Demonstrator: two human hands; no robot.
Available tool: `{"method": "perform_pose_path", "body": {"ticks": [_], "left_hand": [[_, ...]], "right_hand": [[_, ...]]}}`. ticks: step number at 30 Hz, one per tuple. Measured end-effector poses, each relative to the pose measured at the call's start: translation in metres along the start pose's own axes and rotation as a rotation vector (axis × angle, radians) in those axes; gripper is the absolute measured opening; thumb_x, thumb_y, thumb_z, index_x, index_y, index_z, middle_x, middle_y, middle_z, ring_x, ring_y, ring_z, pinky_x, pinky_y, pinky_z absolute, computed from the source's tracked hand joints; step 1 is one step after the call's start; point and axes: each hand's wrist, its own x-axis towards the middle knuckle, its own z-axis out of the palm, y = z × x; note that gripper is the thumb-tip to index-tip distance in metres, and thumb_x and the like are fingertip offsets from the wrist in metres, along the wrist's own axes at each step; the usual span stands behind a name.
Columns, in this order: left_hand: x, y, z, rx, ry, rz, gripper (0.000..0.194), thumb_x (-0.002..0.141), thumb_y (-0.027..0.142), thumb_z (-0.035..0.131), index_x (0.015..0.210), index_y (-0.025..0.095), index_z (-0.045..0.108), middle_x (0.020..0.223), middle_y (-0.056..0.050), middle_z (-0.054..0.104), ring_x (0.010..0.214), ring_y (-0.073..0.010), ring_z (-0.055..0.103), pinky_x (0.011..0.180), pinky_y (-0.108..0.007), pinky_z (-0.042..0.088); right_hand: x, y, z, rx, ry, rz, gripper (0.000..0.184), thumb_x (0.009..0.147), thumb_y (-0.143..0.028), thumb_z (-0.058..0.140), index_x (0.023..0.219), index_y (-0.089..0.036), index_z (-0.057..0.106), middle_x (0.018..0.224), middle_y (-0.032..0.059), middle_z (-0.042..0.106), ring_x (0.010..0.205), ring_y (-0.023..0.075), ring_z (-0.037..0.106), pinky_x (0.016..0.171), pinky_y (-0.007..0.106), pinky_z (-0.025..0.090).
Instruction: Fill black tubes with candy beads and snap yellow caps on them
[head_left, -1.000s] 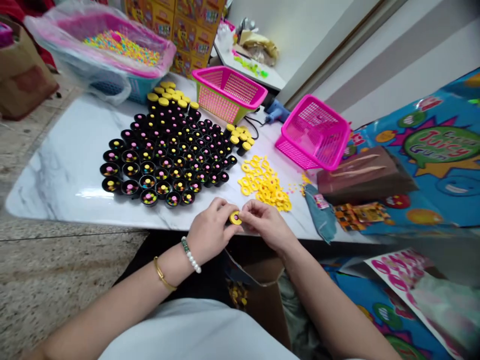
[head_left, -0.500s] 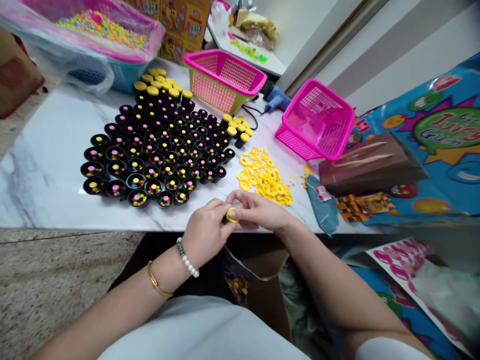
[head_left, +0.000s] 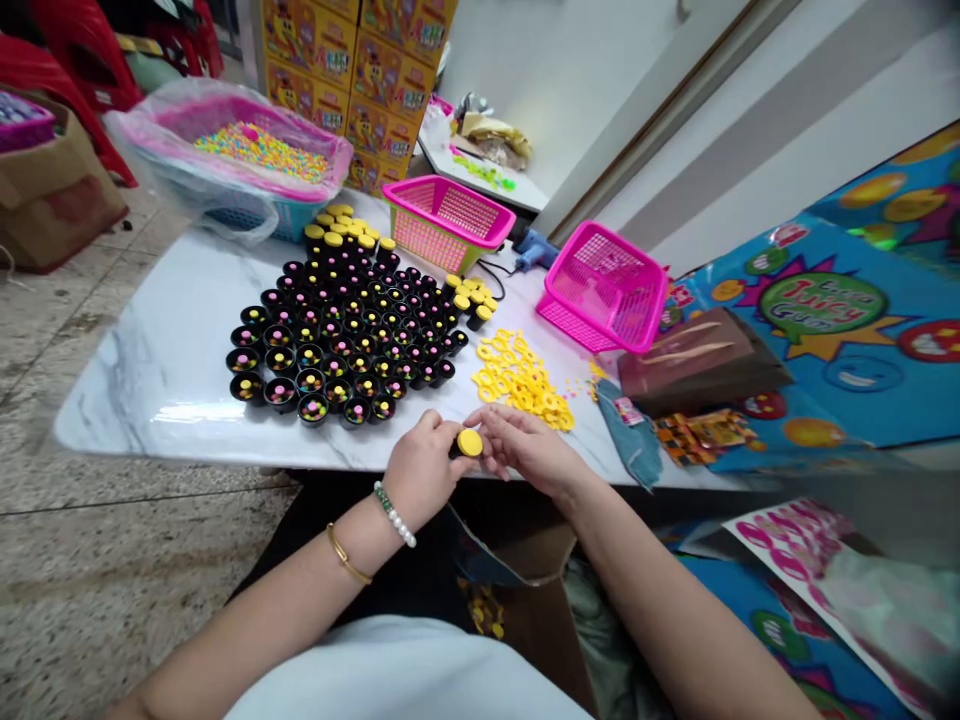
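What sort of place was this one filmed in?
Probably a small workroom handling candy or toys: many black cups crowd a marble-patterned table, a large basket holds colorful pellets, and printed cartons are stacked behind.

Table point(head_left: 184, 310): cups point(head_left: 342, 346) left, rings point(head_left: 536, 400) right | basket point(head_left: 424, 235) behind cups | pellets point(head_left: 262, 152) in bin point(head_left: 301, 216), back left

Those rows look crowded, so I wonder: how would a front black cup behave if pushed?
Pushed inward, the black cup would probably bump the nearby cups, which stand close. If tipped, its colourful pieces might spill, since the top is open.
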Motion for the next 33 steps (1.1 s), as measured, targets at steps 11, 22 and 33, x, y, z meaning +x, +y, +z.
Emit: {"method": "perform_pose_path", "body": {"ticks": [11,22,33], "left_hand": [[0.001,0.001,0.013,0.113,0.052,-0.034,0.019,0.081,0.004,0.045,0.086,0.020,0.054,0.083,-0.004,0.062,0.080,-0.0201,0.062,0.069,-0.030,0.048],[-0.005,-0.003,0.018,0.130,0.169,0.036,0.060,0.077,0.023,0.072,0.128,0.016,0.043,0.091,-0.005,0.065,0.087,-0.0239,0.067,0.077,-0.036,0.056],[-0.006,-0.006,0.020,0.162,0.224,0.109,0.040,0.077,0.021,0.074,0.111,0.017,0.054,0.088,-0.004,0.064,0.080,-0.0211,0.065,0.072,-0.035,0.055]], "right_hand": [[-0.018,-0.013,0.039,-1.076,0.294,-0.253,0.004,0.086,-0.025,0.048,0.088,-0.022,0.048,0.080,0.0047,0.062,0.069,0.0196,0.059,0.060,0.028,0.035],[0.040,-0.049,-0.042,-0.929,0.638,-0.388,0.025,0.077,-0.036,0.060,0.096,-0.020,0.054,0.067,-0.0022,0.056,0.061,0.0164,0.055,0.060,0.027,0.037],[0.137,-0.045,-0.075,-0.860,0.748,-0.408,0.019,0.077,-0.029,0.067,0.091,-0.020,0.057,0.083,0.0027,0.070,0.070,0.0167,0.061,0.069,0.029,0.044]]}}
